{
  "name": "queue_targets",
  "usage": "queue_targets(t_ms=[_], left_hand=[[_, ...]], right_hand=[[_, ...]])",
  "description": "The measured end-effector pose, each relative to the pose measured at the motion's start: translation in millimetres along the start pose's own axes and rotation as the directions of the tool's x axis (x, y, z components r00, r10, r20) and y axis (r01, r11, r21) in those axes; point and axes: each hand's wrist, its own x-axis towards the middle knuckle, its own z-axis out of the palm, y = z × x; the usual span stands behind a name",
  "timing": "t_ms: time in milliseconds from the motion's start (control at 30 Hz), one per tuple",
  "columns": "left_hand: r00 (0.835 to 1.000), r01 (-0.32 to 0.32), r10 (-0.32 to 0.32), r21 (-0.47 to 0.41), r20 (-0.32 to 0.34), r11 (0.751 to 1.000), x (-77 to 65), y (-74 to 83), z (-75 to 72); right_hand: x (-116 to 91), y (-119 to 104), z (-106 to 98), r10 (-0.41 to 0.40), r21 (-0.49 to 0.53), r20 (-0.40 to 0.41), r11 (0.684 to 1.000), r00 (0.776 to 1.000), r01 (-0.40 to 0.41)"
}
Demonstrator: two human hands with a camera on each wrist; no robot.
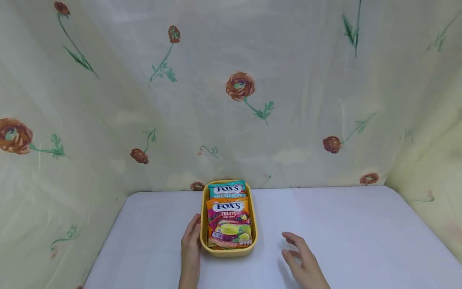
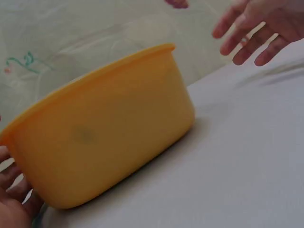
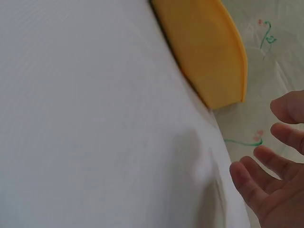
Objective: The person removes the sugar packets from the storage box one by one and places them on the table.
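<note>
White tabletop [image 1: 343, 224]: tub [image 1: 228, 253] touched by loose left grip [image 1: 191, 244], right grip [image 1: 306, 263] spread; packets [image 1: 229, 220] could be spilled by one-sided lifting!

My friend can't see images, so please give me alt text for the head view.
Yellow tub of Fox's candy packets on a white table, with a person's left hand at its left side. The right hand, holding nothing, is apart on the right; behind is a flowered backdrop.
</note>
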Motion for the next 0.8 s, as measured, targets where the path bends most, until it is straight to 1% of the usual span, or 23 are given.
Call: queue_targets(t_ms=[67,133,200,267,467,567,633,700,767,800], left_hand=[[1.000,-0.023,0.023,-0.002,-0.009,1.000,6.0,-4.8,6.1],[0.999,-0.030,0.031,0.027,-0.031,0.999,9.6,-8.4,9.1],[0.999,-0.025,0.028,0.058,-0.043,0.998,11.8,-10.0,10.2],[0.999,-0.014,0.017,0.073,-0.040,0.997,12.8,-9.6,10.8],[1.000,0.017,-0.017,0.083,0.005,0.996,11.1,-10.5,13.3],[1.000,0.011,-0.012,0.084,0.009,0.996,11.6,-7.5,13.3],[1.000,0.008,-0.009,0.080,0.008,0.997,12.2,-4.8,11.6],[1.000,0.009,-0.010,0.072,0.005,0.997,12.8,-3.4,9.4],[1.000,0.018,-0.018,0.059,0.007,0.998,13.1,-3.6,8.2],[1.000,0.021,-0.022,0.050,0.011,0.999,13.4,-4.0,8.3]], right_hand=[[8.3,-7.0,3.5,0.066,0.114,0.011,0.991,0.998,-0.067],[17.0,-15.2,6.9,0.107,0.233,0.027,0.966,0.994,-0.110],[26.0,-23.4,9.9,0.138,0.317,0.048,0.937,0.989,-0.146],[34.5,-30.9,11.2,0.158,0.369,0.058,0.914,0.986,-0.169],[51.7,-50.8,9.9,0.221,0.431,0.088,0.870,0.971,-0.237],[61.6,-64.5,11.4,0.231,0.441,0.166,0.852,0.959,-0.282],[66.5,-73.7,14.1,0.214,0.424,0.237,0.855,0.948,-0.299],[68.3,-82.1,17.2,0.181,0.395,0.314,0.868,0.932,-0.301],[68.1,-88.5,19.8,0.148,0.376,0.361,0.881,0.921,-0.289],[67.6,-91.1,20.9,0.139,0.360,0.372,0.890,0.918,-0.281]])
